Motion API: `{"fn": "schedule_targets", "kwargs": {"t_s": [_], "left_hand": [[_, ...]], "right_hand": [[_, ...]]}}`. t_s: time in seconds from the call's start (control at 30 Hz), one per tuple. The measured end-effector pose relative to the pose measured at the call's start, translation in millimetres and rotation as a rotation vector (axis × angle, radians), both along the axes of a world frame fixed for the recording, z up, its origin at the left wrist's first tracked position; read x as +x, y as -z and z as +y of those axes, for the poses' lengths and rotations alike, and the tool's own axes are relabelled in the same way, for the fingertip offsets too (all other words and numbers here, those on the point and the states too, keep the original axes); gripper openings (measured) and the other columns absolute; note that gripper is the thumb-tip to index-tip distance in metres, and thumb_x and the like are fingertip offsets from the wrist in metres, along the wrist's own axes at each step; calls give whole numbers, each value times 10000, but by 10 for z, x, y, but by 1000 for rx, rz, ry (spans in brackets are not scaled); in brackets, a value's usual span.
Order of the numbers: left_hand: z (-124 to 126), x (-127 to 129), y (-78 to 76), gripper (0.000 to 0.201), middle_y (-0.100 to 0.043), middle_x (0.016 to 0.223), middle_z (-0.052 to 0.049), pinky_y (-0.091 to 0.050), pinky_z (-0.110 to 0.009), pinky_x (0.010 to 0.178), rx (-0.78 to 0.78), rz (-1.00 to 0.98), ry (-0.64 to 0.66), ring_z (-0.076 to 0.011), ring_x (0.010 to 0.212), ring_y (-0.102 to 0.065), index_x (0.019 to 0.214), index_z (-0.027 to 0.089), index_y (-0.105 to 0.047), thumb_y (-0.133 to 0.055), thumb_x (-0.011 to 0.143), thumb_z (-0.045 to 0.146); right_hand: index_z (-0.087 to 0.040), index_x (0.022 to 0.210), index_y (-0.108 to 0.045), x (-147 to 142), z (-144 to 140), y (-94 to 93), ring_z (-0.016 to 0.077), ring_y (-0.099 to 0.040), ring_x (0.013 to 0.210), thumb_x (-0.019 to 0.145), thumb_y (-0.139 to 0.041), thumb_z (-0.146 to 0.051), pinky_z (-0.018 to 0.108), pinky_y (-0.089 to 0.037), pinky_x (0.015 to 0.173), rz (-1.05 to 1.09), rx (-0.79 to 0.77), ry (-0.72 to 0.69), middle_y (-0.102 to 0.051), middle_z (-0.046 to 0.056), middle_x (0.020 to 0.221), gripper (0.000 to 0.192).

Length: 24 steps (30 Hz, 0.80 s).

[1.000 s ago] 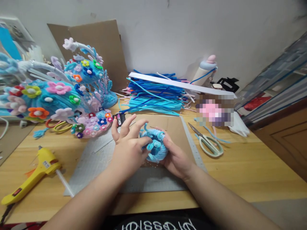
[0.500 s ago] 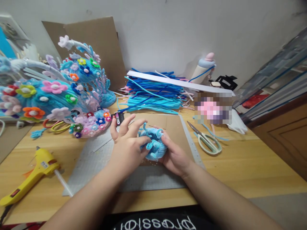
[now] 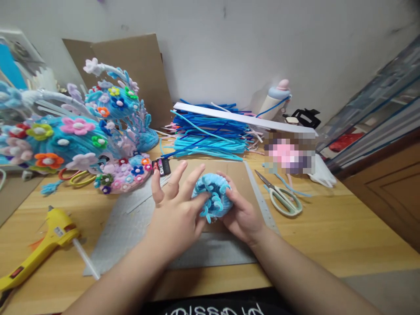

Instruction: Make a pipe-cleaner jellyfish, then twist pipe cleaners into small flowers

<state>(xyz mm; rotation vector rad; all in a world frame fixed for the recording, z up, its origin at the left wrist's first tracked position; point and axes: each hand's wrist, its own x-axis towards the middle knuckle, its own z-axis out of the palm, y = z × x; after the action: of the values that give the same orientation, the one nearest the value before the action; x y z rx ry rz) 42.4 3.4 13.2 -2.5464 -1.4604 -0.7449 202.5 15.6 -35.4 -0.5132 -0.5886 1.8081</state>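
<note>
Right hand cups a blue pipe-cleaner ball steady from 3 o'clock; left hand, fingers spread, pinches its curled ends at 9 o'clock

The pipe-cleaner ball was light blue. The glue gun was yellow, the scissors pale green. The pipe-cleaner stack mixed dark and light blues. The flowered sculpture was turquoise with pink, orange, green blossoms.
</note>
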Motion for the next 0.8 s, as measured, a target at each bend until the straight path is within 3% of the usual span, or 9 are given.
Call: {"fn": "schedule_targets", "kwargs": {"t_s": [0.6,0.8], "left_hand": [[-71,-18,78,481,-300,1506,-11,46,-598,1099,56,16,20,-345,1384,-201,1128,344,-636,-688,652,295],[-69,-4,101,512,-299,1507,-21,47,-596,1098,68,23,13,-338,1388,-193,1155,349,-615,-699,651,321]], "right_hand": [[-289,1230,-500,12,-13,-21,199,-571,1072,824,-559,-268,336,-453,896,-3,81,108,-606,9,1202,411],[-306,1266,-470,12,-26,-39,196,-610,980,825,-557,-276,329,-499,792,-17,42,73,-616,15,1185,451]]}}
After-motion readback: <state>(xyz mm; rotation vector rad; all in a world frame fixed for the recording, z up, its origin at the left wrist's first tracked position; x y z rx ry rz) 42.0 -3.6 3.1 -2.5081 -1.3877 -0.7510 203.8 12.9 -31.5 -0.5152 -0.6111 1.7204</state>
